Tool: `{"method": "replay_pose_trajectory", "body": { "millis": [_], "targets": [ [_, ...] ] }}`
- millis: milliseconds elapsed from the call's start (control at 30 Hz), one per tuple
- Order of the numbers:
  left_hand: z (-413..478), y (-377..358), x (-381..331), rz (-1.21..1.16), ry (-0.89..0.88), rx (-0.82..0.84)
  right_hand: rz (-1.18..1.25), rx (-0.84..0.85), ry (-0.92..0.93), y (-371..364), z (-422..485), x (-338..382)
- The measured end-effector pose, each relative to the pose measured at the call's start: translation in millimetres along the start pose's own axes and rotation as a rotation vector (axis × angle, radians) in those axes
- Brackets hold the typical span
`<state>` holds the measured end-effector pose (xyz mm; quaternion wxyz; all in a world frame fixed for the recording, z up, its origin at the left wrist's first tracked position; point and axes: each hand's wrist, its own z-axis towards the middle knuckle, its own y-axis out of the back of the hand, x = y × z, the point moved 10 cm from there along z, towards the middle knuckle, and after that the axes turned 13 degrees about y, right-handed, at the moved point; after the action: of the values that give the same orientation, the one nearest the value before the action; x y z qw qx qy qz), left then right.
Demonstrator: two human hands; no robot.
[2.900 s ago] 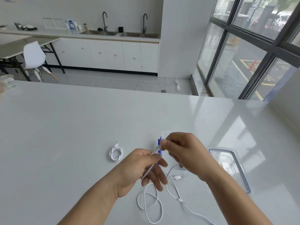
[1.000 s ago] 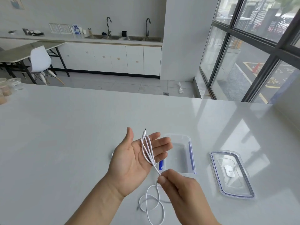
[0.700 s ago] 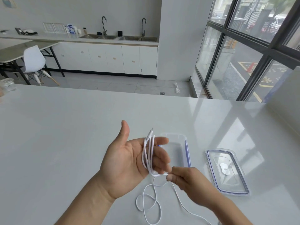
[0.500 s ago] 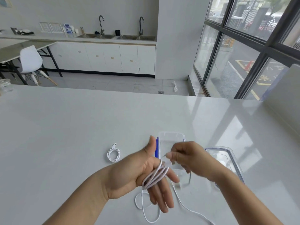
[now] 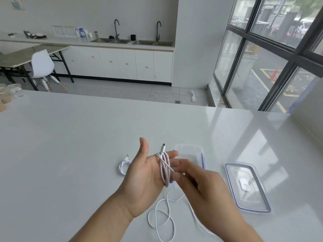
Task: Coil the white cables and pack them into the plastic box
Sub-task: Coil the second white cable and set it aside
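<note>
Holding its palm up with the thumb raised and the fingers spread flat, the left hand (image 5: 146,173) carries several turns of a white cable (image 5: 165,169) wound around those fingers; one connector (image 5: 163,145) of that cable sticks up above the index finger. The right hand (image 5: 202,187) is just beside the left fingertips, blurred by motion; its fingers are curled, and it seems to pinch the cable close to the wound turns, though the contact itself is too smeared to tell for sure. From under the left hand the rest of this cable drops to the white table (image 5: 70,145) and lies there in loose loops (image 5: 162,217), with a strand trailing toward the bottom edge under the right forearm.

A second cable, already coiled (image 5: 124,165), lies on the table just left of the left hand, its plug pointing away from the person. The clear plastic box (image 5: 194,154) with blue side clips sits open beyond the fingertips, partly hidden by them. Its lid (image 5: 247,186), clear with a blue rim, lies flat to the right, apart from the box, with a small white patch at its middle. No brand, label or writing can be read on any of these
</note>
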<state>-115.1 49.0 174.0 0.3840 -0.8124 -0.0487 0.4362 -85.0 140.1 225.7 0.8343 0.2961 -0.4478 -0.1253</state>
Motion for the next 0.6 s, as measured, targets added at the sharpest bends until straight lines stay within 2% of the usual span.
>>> {"method": "replay_pose_trajectory", "body": {
  "millis": [100, 200, 433, 500, 600],
  "targets": [
    [-3, -1, -8, -0.16, -0.051, -0.012, -0.012, -0.089, -0.01, 1, -15, -8],
    [-6, -3, -16, -0.212, -0.101, -0.025, 0.007, -0.123, -0.036, -3, -28, -14],
    [-14, -17, -19, -0.216, -0.113, 0.028, 0.125, 0.018, -0.097, -28, -37, -33],
    [-16, -20, -20, -0.18, -0.125, 0.062, 0.266, 0.004, -0.207, -26, -37, -48],
    [-20, -30, -17, -0.104, -0.11, 0.163, 0.642, -0.121, -0.429, -21, -41, -72]
  ]
}}
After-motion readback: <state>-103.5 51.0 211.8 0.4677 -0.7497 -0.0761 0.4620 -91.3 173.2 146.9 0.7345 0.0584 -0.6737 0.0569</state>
